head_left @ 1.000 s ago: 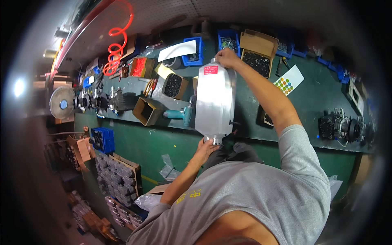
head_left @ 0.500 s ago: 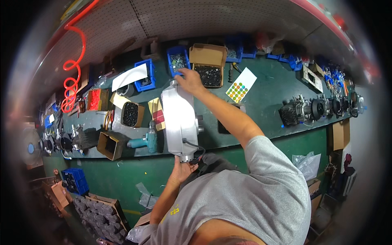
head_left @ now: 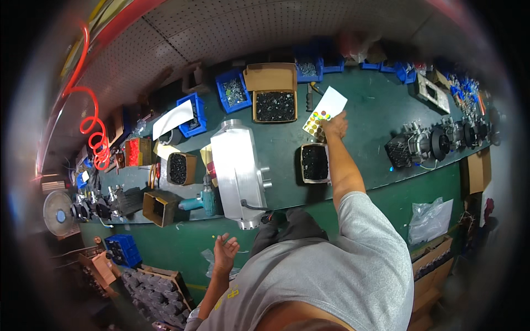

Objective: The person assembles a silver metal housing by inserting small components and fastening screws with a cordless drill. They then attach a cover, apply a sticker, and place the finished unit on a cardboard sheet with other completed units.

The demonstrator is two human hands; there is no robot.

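Note:
A silver metal heater-like housing (head_left: 234, 165) with short side pipes and a black cable rests upright at the bench's front edge. My left hand (head_left: 225, 252) hovers below and left of its lower end, palm up, fingers spread, holding nothing. My right hand (head_left: 335, 127) reaches over the bench to a white sheet of round coloured stickers (head_left: 334, 100). Its fingers look apart at the sheet's right edge and partly cover the stickers. Under my right forearm stands an open box of black parts (head_left: 315, 163).
Left of the housing lie a teal cordless drill (head_left: 201, 202) and a carton of small black parts (head_left: 178, 168). Blue bins (head_left: 233, 91) and a cardboard box of black screws (head_left: 275, 106) line the back. Motor-like assemblies (head_left: 417, 144) stand at the right. A red coiled hose (head_left: 95, 127) hangs at the left.
My right hand has left the housing's top and moved right to the sticker sheet. My left hand has let go of the housing's lower end and dropped away; the housing now rests on the bench.

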